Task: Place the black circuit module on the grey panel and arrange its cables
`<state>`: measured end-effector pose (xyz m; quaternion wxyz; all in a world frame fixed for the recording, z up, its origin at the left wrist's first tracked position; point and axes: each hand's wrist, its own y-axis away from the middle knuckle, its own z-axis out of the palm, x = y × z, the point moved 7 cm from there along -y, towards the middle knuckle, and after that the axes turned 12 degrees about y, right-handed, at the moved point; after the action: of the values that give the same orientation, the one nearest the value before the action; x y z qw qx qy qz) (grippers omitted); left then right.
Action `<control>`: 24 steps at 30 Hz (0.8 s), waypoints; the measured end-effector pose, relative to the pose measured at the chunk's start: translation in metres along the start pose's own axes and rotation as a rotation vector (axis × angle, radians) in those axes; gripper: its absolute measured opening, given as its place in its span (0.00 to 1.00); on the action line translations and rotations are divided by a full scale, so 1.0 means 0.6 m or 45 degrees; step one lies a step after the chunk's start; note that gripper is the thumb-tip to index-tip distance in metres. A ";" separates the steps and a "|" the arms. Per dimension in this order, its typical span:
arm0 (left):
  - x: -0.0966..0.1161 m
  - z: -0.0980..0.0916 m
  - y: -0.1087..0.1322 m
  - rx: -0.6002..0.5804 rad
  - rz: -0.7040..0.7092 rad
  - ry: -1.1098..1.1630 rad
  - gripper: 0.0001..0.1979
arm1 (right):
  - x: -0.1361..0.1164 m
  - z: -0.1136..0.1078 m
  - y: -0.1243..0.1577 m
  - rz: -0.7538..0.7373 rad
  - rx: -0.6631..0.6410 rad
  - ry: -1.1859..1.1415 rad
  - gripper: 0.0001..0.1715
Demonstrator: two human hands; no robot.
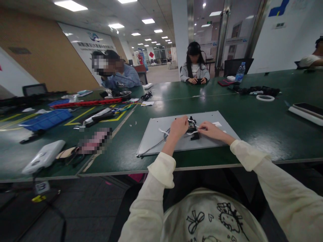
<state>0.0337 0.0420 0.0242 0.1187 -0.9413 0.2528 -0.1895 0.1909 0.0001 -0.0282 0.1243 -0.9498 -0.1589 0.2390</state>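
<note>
A flat grey board [161, 127] lies on the green table in front of me. On it rests a small black part [194, 136] with a metallic middle and narrow white strips [192, 133] around it. My left hand [179, 125] is over the part's left side, its fingers curled together; what they grip is hidden. From the right, my right hand [211, 129] reaches in with thumb and fingertips pinched at the end of a white strip. A thin grey cable [155, 145] runs from under my left hand to the board's near left corner.
On the left are a white box-shaped device [44, 157], a pink phone-like object [97, 141] and a blue tray [46, 120]. A water bottle [240, 72], a white ring [265, 98] and a white-edged device [306, 112] are at right. Two people sit across the table, another far right.
</note>
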 end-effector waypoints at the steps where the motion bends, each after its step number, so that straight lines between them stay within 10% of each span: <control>1: 0.002 0.001 0.000 0.010 0.012 0.022 0.14 | 0.002 0.000 -0.002 0.013 0.001 -0.005 0.12; 12: 0.040 0.030 -0.003 -0.149 0.424 0.682 0.13 | 0.007 0.001 -0.007 0.118 0.014 -0.377 0.12; 24: 0.036 0.030 0.014 -0.393 0.250 1.074 0.18 | -0.005 -0.022 0.009 0.309 0.066 -0.817 0.20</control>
<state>0.0548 0.0261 0.0118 -0.1187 -0.7601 0.3923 -0.5041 0.1965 -0.0077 -0.0172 0.0628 -0.8349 -0.0697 0.5424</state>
